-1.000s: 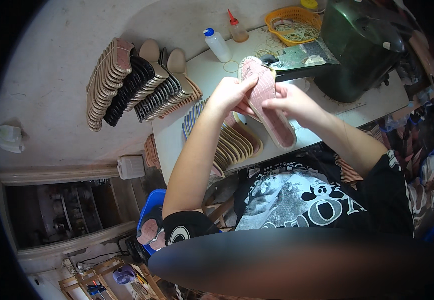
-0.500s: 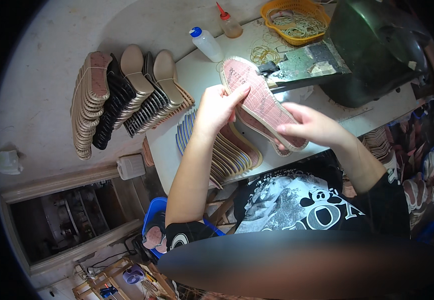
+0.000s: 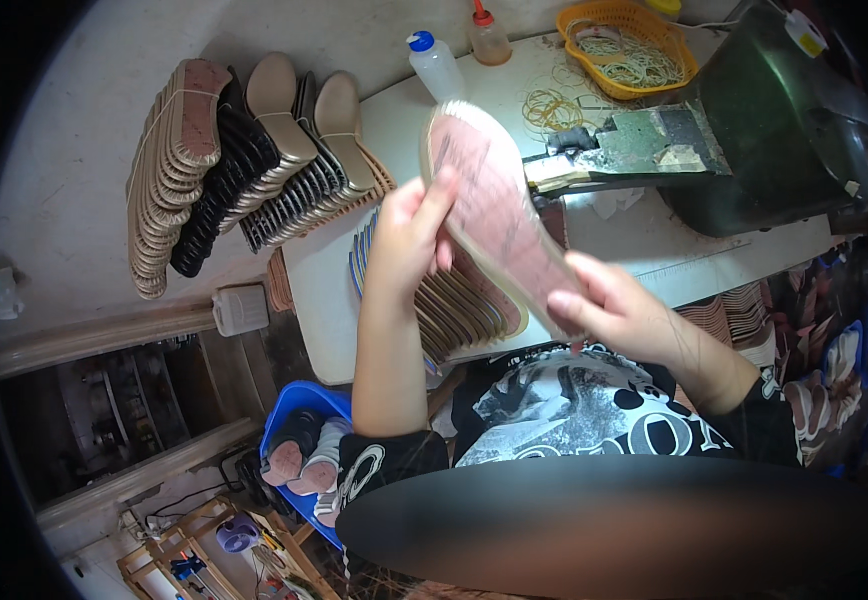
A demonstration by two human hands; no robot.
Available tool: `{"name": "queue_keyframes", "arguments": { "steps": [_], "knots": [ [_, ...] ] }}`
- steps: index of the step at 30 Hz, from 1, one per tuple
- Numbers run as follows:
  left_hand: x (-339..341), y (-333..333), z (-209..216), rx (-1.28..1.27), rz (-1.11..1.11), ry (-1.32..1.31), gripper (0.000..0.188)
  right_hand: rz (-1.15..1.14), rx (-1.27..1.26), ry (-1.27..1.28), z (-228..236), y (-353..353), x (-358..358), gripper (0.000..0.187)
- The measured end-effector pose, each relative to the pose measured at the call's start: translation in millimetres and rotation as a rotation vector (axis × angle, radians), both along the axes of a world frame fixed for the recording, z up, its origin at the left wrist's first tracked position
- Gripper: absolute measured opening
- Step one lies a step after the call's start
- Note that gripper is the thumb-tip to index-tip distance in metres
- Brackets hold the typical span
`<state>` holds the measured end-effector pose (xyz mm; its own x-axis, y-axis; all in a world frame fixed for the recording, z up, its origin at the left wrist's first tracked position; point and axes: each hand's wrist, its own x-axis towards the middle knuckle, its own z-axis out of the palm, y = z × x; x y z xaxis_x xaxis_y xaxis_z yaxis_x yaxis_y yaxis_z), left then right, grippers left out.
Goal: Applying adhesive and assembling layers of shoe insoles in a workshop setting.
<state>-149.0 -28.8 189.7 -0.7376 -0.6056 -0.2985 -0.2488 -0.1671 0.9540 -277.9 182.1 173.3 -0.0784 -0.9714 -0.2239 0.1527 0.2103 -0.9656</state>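
A pink insole point(image 3: 499, 205) with a pale rim is held up over the table, its pink face toward me, slightly smeared by motion. My left hand point(image 3: 419, 225) grips its left edge near the wide end, thumb on the face. My right hand point(image 3: 609, 300) is closed round the narrow lower end, thumb on top; its fingers behind are mostly hidden. Under and left of the held piece, a fanned row of insoles point(image 3: 454, 310) with tan and blue edges lies on the table. Just right of the insole stands the arm of a green machine point(image 3: 644, 145).
Banded insole stacks point(image 3: 169, 190) stand at the left. Behind are a blue-capped bottle point(image 3: 437, 70), a red-tipped bottle point(image 3: 490, 42), loose rubber bands point(image 3: 552, 110) and a yellow basket point(image 3: 609, 85) of bands. A blue bin point(image 3: 279, 425) holding pink-soled pieces stands lower left.
The insole has swung toward the left and its wide end has come up, clear of the machine arm's tip. Both hands keep hold and have shifted slightly left. The whole view has shifted a little.
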Motion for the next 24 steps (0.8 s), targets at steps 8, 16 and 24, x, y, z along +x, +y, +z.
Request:
{"name": "queue_keyframes", "arguments": {
  "steps": [8,16,24],
  "knots": [
    [81,47,-75,-0.927,0.219,-0.303,0.046,-0.091,0.094,0.259,-82,23,32,0.026],
    [71,72,-81,-1.128,-0.004,-0.517,0.041,-0.047,-0.161,0.716,-68,-21,51,0.048],
    [81,75,-83,-1.036,-0.046,-0.54,0.035,0.128,0.203,0.711,-101,-66,61,0.025]
  ]
}}
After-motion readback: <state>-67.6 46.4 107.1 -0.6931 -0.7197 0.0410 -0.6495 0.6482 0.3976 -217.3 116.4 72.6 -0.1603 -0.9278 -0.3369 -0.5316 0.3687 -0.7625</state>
